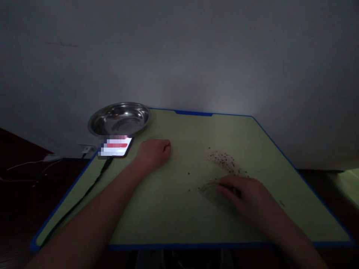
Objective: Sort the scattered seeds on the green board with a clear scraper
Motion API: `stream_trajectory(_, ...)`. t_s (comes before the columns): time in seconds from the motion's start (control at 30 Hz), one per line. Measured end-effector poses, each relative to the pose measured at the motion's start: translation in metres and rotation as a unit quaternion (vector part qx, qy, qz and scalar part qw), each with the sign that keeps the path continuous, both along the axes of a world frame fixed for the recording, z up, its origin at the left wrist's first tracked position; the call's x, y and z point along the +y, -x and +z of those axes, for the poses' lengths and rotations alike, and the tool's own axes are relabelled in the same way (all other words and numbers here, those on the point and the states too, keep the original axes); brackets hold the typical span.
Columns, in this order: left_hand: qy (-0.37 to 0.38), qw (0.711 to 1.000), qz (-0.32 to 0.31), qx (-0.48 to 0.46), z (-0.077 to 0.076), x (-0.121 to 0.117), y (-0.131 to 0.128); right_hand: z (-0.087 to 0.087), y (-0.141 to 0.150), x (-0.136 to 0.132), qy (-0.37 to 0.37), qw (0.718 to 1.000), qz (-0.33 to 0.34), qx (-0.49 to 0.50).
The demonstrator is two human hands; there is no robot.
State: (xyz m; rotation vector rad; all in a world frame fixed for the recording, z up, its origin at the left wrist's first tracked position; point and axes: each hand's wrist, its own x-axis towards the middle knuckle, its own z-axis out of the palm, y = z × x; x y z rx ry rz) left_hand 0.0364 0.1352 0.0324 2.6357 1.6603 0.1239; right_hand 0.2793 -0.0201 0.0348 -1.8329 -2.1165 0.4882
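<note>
Pale granular pile [220,158], dark-speckled (stray dark bits [189,173] nearby).

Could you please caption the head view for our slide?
Right hand near a speckled pile, left hand beside a phone.

We can't read the pixelated phone screen [117,146], can't tell whether the right hand [249,192] pinches anything, can't identify the tiny grains [221,158], and lose both forearms [105,211] at the bottom edge.

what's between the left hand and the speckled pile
In the head view, only bare green tabletop separates the left hand from the speckled pile.
</note>
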Motion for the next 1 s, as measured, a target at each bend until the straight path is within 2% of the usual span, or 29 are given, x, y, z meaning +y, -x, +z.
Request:
stream_trajectory(0.13,0.007,1.0,-0.005,-0.008,0.0,0.001,0.001,-0.001,-0.031,0.01,-0.005,0.998,-0.056,-0.018)
stream_trajectory(0.27,0.009,1.0,-0.01,-0.022,0.0,0.001,0.002,0.004,-0.038,0.022,-0.026,0.995,-0.081,-0.059)
stream_trajectory(0.77,0.011,1.0,-0.005,-0.014,0.0,0.0,0.001,0.017,0.015,0.035,0.025,0.997,0.066,-0.031)
stream_trajectory(0.9,0.004,1.0,-0.012,-0.018,-0.001,0.0,0.002,0.025,0.012,0.048,0.017,0.998,0.062,0.005)
stream_trajectory(1.0,0.003,1.0,-0.014,-0.014,-0.001,0.0,0.002,0.026,0.015,0.065,-0.009,0.998,0.058,-0.006)
